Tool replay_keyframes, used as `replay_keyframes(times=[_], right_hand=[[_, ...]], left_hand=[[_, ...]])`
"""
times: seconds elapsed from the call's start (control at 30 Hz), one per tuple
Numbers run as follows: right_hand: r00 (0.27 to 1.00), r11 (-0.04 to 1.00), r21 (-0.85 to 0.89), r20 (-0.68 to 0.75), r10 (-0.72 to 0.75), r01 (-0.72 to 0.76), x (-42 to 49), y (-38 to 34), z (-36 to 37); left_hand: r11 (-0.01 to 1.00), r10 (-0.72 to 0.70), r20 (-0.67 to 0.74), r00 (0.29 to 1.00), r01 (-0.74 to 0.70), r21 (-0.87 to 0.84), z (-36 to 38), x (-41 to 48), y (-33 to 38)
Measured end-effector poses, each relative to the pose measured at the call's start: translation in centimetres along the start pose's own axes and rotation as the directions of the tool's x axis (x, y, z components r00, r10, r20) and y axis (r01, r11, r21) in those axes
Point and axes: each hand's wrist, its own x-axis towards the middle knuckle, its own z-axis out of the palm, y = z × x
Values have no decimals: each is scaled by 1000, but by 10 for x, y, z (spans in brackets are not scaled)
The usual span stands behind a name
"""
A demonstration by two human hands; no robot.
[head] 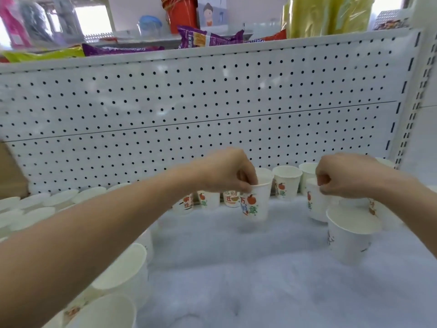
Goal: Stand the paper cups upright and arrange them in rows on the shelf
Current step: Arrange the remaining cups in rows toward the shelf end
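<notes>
**Head view: both hands pinch cup rims on the padded shelf**

From here I see the left hand [227, 172] pinching the rim of an upright printed paper cup [257, 204] mid-shelf. The right hand [343, 177] pinches the rim of a second cup [316, 204]. Other cups [287, 181] stand along the back and at the left. White fleecy padding [236, 268] covers the shelf, a white pegboard [189, 102] backs it, and snack packets [208, 40] lie above.

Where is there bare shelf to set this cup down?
The widest bare patch is the padded shelf floor, middle to front, between the cups on the left and the near cup on the right. A narrower gap lies between the printed cup in the left hand and the next cup, pinched by the right hand. Crowded: the back row along the pegboard.
</notes>
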Motion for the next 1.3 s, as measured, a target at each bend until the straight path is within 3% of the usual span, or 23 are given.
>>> replay_keyframes(times=[0.1, 0.23, 0.33, 0.67, 0.97, 1.3], right_hand=[[982, 973, 142, -67, -175, 183, -11, -23, -19], [895, 809, 385, -163, -415, 444, -11, -84, -25], [854, 769, 373, -196, -482, 520, 5, -118, -6], [826, 743, 360, -262, -499, 564, 24, -147, 21], [854, 770, 373, -273, -443, 518, 27, -153, 29], [878, 802, 376, -321, -356, 463, 16, -164, 29]], left_hand=[[988, -114, -75, 991, 105, -117, -28, -43, -25], [962, -265, -91, 960, 257, -91, -30, -79, -56], [946, -323, -65, 944, 322, -36, -16, -86, -69], [929, -354, -23, 935, 355, 105, 6, -95, -81], [915, -339, -60, 939, 344, 210, 7, -95, -91], [931, -309, -67, 949, 316, 181, 6, -99, -93]])
